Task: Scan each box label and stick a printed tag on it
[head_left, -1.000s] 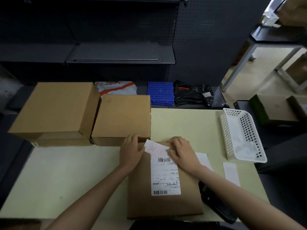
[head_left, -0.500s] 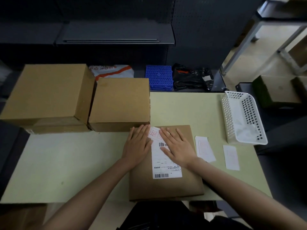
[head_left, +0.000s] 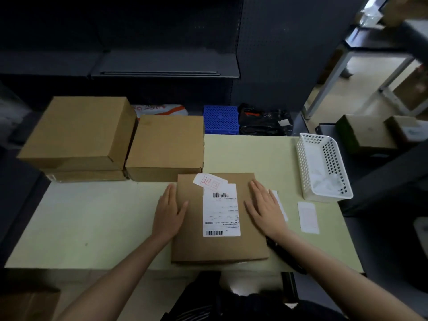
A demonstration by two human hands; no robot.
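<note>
A flat box point(head_left: 220, 218) is lain near the front edge of the table point(head_left: 92, 216), with a shipping label point(head_left: 221, 210) on its top and a red-printed tag point(head_left: 210, 182) stuck at the label's far end. The left hand point(head_left: 168, 212) is rested at the box's left edge, the right hand point(head_left: 266, 208) on its right part; the fingers of both are held straight and flat, and nothing is gripped. The tag's near-left corner seems slightly raised and overlaps the label, so it could peel off if left unpressed. Spare tags point(head_left: 308, 217) are seen right of the box, before a basket point(head_left: 324, 170). Two more boxes point(head_left: 166, 144) behind the box are judged still untagged.
</note>
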